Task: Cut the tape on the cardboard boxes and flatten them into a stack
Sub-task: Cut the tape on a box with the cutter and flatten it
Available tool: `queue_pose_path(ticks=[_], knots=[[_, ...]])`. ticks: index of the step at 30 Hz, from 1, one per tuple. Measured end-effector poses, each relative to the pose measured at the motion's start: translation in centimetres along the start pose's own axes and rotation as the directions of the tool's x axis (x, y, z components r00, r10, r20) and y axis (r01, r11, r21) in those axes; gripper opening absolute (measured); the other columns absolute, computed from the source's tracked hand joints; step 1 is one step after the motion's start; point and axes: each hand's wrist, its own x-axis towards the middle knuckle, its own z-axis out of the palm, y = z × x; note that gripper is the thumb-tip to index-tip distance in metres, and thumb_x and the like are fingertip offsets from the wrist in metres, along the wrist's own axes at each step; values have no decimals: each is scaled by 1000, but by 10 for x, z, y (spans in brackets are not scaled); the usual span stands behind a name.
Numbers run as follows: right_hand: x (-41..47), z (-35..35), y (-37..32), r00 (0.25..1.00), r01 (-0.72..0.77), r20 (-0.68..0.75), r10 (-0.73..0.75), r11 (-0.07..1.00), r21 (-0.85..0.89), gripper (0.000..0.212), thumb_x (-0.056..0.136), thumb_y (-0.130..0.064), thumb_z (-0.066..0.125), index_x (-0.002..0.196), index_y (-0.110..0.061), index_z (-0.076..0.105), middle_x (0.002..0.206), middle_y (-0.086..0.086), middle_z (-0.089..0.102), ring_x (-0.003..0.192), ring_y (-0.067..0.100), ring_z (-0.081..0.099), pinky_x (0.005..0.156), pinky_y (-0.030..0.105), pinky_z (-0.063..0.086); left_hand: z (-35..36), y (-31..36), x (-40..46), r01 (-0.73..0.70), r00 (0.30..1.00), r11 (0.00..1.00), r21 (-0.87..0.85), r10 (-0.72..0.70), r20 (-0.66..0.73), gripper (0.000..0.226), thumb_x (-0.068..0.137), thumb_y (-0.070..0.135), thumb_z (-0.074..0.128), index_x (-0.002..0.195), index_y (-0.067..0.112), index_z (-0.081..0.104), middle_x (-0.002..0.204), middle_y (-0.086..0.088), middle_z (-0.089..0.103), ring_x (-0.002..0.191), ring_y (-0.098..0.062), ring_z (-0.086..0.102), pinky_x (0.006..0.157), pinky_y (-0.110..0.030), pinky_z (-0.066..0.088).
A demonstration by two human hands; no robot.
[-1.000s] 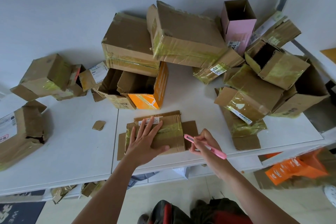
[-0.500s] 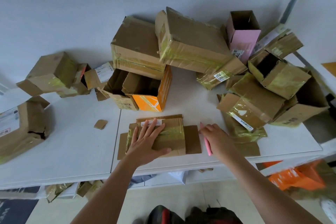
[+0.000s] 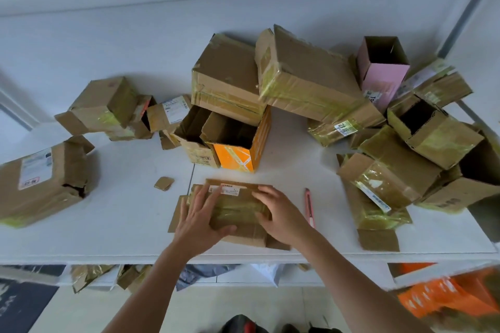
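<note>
Your hands, left (image 3: 200,217) and right (image 3: 281,215), are pressing open-palmed on the flattened box (image 3: 232,205) at the bench (image 3: 121,213) front edge, risking springback and nudging the pink cutter (image 3: 310,207) lying just beside.

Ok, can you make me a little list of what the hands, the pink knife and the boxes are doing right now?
left hand: flat on the flattened box, fingers spread
right hand: on the same box, fingers over its right end
pink knife: lying on the white table, right of the hands, not held
orange box: open, standing behind the flattened box
pink box: open, far right in the pile
</note>
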Motion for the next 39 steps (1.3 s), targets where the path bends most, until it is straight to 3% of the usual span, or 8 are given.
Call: queue_pose_path(ticks=[4,7,9,12,18,26,30,39], knots=[[0,15,-8,997,25,-65,-31,995,-94,46,98,-37,54,141,-20,50,143,-4,45,128,16,46,103,28,41,-11,-25,-11,385,917,901,-199,-398,-26,110,80,56,71,157,17,3,163,-10,3,151,-28,-1,120,-46,-1],[8,20,-19,990,58,-120,-76,987,-148,51,93,-46,60,137,-21,50,130,-2,54,119,16,51,97,27,45,-8,-29,-17,439,868,709,-552,-493,57,79,80,30,80,142,11,36,137,-10,46,132,-31,43,109,-44,38],[10,25,-26,994,60,-89,-69,993,-97,61,92,-46,62,145,-23,42,137,-3,52,122,14,50,97,26,45,-4,-29,-19,448,847,659,-604,-529,50,64,77,27,83,127,12,46,120,-6,56,116,-27,55,96,-41,48],[13,28,-29,995,7,-97,-16,996,-91,63,90,-49,64,145,-25,44,141,-5,51,125,12,50,98,26,45,-3,-27,-18,448,832,623,-641,-553,45,51,77,24,83,116,17,50,112,-3,59,106,-24,57,93,-40,50],[20,25,-36,992,-80,-106,62,981,-174,60,85,-52,68,137,-28,50,133,-7,60,119,15,57,91,31,49,-9,-18,-16,410,845,661,-629,-535,-11,45,79,21,82,108,22,47,101,3,57,95,-18,54,80,-28,41],[27,17,-38,999,43,2,-47,895,-444,54,96,-58,45,133,-19,47,121,0,66,101,18,67,80,32,57,-8,-25,-13,398,862,649,-648,-506,22,51,77,22,83,118,17,54,108,-3,63,101,-22,60,82,-32,49],[26,9,-38,997,73,47,-60,938,-339,50,97,-55,48,131,-19,53,123,0,67,102,17,68,86,31,57,-10,-24,-12,406,868,649,-644,-494,48,55,78,21,82,123,13,52,110,-5,61,101,-22,59,80,-31,49],[22,-2,-43,990,12,140,15,982,-190,53,97,-49,53,142,-20,50,134,2,62,110,19,64,84,23,50,-11,-23,-15,424,859,621,-660,-507,74,59,76,21,84,126,14,52,112,-4,62,108,-25,60,93,-42,52]])
